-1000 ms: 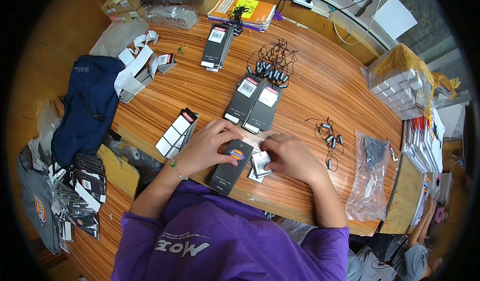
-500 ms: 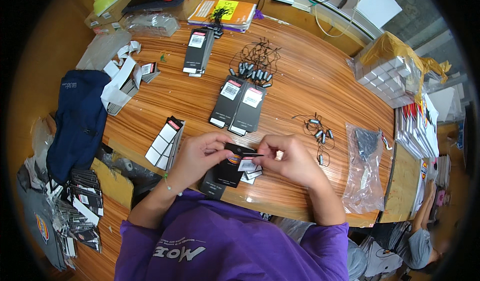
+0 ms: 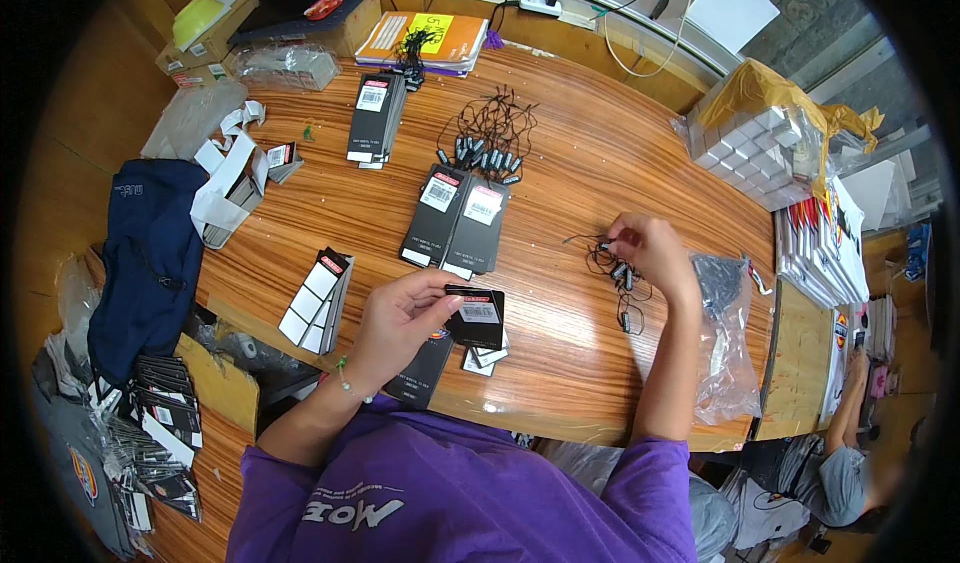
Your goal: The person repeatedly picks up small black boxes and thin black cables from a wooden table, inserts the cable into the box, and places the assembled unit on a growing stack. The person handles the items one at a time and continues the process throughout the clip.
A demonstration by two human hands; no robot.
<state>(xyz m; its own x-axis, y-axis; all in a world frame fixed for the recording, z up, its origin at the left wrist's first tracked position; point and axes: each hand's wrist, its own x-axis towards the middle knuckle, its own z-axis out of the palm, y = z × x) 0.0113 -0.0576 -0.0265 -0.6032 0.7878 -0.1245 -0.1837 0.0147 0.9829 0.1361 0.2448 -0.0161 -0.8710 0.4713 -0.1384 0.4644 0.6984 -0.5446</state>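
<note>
Away from the held tag since half a second ago, the person's bare right hand (image 3: 650,255) has gone to the loose black looped cords with small cylindrical ends (image 3: 620,274), right of the frame's centre; thumb and fingers are drawn together there, though whether they grip a cord cannot be told. Pinched at its left side by the bare left hand (image 3: 405,325), the black rectangular card tag with a white barcode label (image 3: 480,313) is just below centre, a hold that seems to leave its face uncovered. Two dark-grey card stacks (image 3: 430,238) lie side by side above, their black strings (image 3: 487,153) fanned toward the frame's top, probably against tangling.
</note>
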